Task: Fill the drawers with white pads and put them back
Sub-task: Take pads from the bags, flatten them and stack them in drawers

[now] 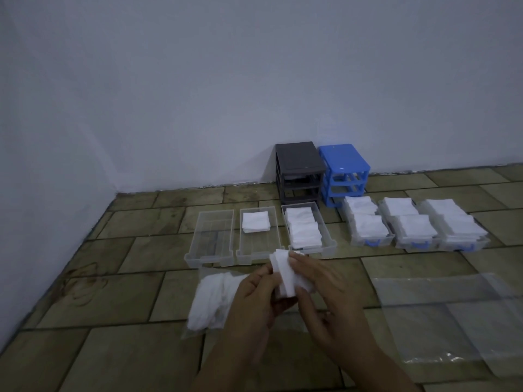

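1. The left hand (256, 295) and the right hand (325, 290) meet over the tiled floor (113, 349), both pinching one small stack of white pads (285, 274), fingers curled around its edges
2. Just left of the left hand, partly under it, lies a clear bag of pads (210, 299)
3. Just beyond the fingertips sit three clear drawers: the empty drawer (210, 236) farthest left, the part-filled drawer (259, 232) straight ahead, the full drawer (307, 227) ahead of the right hand
4. Farther right of the right hand stand three packed blue-handled drawers (413, 224)
5. Well beyond the hands, against the wall, are the grey frame (298, 171) and the blue frame (343, 172)
6. Right of the right hand lie empty plastic bags (452, 315)
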